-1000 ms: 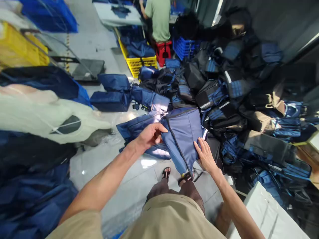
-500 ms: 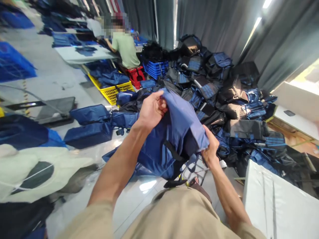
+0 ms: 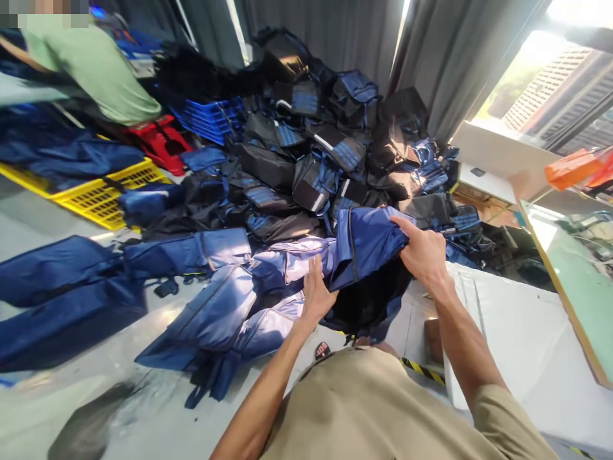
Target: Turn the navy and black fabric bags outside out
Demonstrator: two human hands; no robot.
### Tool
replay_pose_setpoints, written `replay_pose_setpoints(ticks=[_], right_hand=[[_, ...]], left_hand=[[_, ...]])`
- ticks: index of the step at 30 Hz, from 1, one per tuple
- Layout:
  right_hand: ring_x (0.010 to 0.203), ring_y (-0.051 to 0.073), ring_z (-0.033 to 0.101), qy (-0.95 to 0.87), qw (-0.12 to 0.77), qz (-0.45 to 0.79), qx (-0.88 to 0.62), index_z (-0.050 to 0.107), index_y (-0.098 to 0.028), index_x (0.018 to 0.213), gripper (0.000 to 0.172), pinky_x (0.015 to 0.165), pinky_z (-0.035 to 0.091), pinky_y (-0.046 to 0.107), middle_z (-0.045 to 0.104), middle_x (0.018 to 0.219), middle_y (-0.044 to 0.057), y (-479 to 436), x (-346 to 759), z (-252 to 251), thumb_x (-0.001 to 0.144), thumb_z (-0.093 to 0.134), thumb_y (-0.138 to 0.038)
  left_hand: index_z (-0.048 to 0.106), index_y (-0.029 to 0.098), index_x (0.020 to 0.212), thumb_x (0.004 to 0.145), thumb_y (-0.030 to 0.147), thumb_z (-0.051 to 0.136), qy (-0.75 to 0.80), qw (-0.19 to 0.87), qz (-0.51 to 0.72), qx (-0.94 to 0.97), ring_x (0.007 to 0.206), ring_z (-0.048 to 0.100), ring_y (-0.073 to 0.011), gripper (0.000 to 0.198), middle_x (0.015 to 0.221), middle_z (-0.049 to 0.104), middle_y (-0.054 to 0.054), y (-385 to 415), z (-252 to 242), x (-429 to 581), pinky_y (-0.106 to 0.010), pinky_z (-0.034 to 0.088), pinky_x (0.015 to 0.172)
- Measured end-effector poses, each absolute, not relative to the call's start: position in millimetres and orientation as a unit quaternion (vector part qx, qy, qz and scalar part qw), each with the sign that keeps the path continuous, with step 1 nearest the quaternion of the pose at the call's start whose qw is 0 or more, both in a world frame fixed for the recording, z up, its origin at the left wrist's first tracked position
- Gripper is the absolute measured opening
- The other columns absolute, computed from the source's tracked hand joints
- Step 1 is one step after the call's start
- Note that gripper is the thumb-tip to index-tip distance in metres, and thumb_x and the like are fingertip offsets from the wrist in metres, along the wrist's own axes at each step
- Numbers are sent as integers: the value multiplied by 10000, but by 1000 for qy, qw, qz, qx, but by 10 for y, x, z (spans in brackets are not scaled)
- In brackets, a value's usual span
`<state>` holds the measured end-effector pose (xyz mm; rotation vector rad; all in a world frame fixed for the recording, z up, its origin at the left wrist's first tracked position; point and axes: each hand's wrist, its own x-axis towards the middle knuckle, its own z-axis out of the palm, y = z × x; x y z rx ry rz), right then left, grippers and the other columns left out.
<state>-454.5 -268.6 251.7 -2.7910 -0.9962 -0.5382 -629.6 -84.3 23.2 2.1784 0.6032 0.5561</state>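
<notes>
A blue bag [image 3: 371, 239] with a black inside hangs in front of me, its dark opening turned towards me. My right hand [image 3: 424, 252] is closed on the upper right corner of its blue panel. At the panel's lower left corner is my left hand [image 3: 316, 294], its fingers stretched upward and apart from a full grip; it touches or nearly touches the bag's edge. Just left of that hand, other blue bags [image 3: 211, 313] with zips and straps lie on the floor in bright light.
A large heap of black and blue bags [image 3: 330, 147] rises ahead. To the left are a yellow crate [image 3: 115, 198], a blue crate [image 3: 211, 118] and a person in a green shirt [image 3: 86, 70] on a red stool [image 3: 160, 144]. A white padded block [image 3: 507, 338] stands at my right.
My view has swung to the right. My left hand has loosened from the bag's top edge and sits lower at its left side. The right hand has gone up, still gripping the bag.
</notes>
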Motion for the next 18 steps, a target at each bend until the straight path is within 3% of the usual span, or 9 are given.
replay_pose_setpoints(ticks=[3, 5, 7, 9, 12, 14, 18], right_hand=[[872, 292, 806, -322, 101, -191, -922, 749, -370, 1529, 715, 877, 575, 367, 867, 933, 33, -2969, -4288, 2541, 866, 624, -133], [974, 291, 816, -305, 150, -203, -918, 754, -370, 1512, 667, 929, 585, 370, 879, 1033, 24, -3202, -3957, 2499, 894, 614, -162], [1078, 290, 812, -257, 209, -212, -920, 732, -365, 1525, 660, 986, 590, 382, 878, 1146, 16, -3434, -3584, 2343, 904, 599, -185], [1177, 306, 793, -163, 263, -219, -925, 640, -329, 1618, 729, 1067, 587, 436, 852, 1295, 41, -3616, -3316, 2043, 897, 608, -229], [1434, 384, 672, -40, 332, -200, -921, 387, -177, 1776, 935, 1222, 516, 562, 666, 1619, 200, -3713, -3344, 1385, 908, 661, -393], [1625, 417, 486, -36, 370, -184, -910, 259, -123, 1809, 1075, 1327, 408, 617, 457, 1780, 268, -3690, -3616, 925, 930, 688, -566], [1765, 421, 195, -29, 404, -197, -893, 56, -185, 1847, 1260, 1408, 223, 691, 192, 1890, 256, -3780, -4245, 351, 942, 655, -825]], left_hand=[[371, 215, 1810, 879, 135, 662, 180, 432, 177, 866, 1689, 458, -345, 979, 1808, 496, -152, -657, 307, -5983, -546, 411, 1373], [641, 212, 1636, 870, 97, 590, 167, 434, 155, 872, 1476, 680, -331, 777, 1553, 750, -132, -599, 570, -5749, -463, 538, 1234], [830, 218, 1352, 861, 108, 583, 193, 421, 165, 871, 1230, 785, -332, 561, 1204, 873, -111, -636, 927, -5503, -400, 588, 1050], [870, 215, 1039, 813, 130, 610, 193, 436, 182, 860, 971, 783, -293, 354, 881, 826, -57, -754, 1284, -5261, -341, 559, 859], [733, 202, 727, 658, 129, 613, 189, 562, 168, 788, 653, 604, -186, 156, 593, 587, 31, -1013, 1637, -4985, -285, 425, 635], [673, 201, 685, 557, 118, 604, 224, 654, 138, 709, 578, 504, -145, 167, 541, 501, 61, -1213, 1693, -4909, -265, 374, 578], [726, 191, 825, 455, 95, 594, 291, 762, 62, 575, 552, 505, -129, 405, 516, 518, 91, -1678, 1521, -5003, -242, 418, 586]])
